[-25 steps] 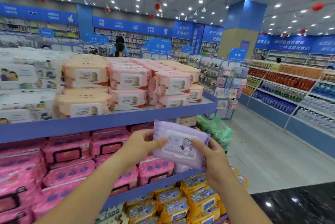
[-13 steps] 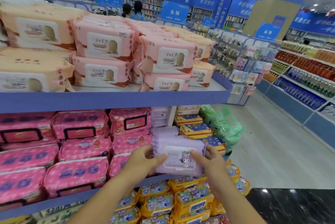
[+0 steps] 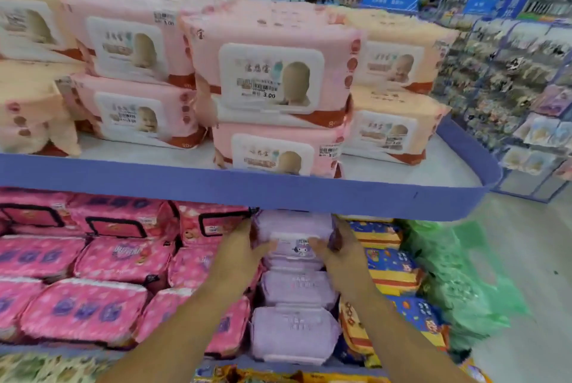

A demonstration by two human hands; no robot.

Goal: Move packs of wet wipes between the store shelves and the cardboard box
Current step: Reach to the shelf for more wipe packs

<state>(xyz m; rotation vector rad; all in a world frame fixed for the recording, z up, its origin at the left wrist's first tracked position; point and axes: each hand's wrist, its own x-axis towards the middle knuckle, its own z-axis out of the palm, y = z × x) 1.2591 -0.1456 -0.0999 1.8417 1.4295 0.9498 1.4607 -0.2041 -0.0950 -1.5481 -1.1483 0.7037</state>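
The purple pack (image 3: pixel 294 246) is gripped between left hand (image 3: pixel 238 251) and right hand (image 3: pixel 340 254), apparently atop the purple stack (image 3: pixel 294 330); it should be seated squarely beneath the shelf lip (image 3: pixel 247 193).

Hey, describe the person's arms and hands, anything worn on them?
Both forearms are bare as far as the frame shows: no sleeves in view. The left hand and right hand wear no gloves, and no watch or bracelet shows. The picture is too blurred to rule out rings on the fingers.
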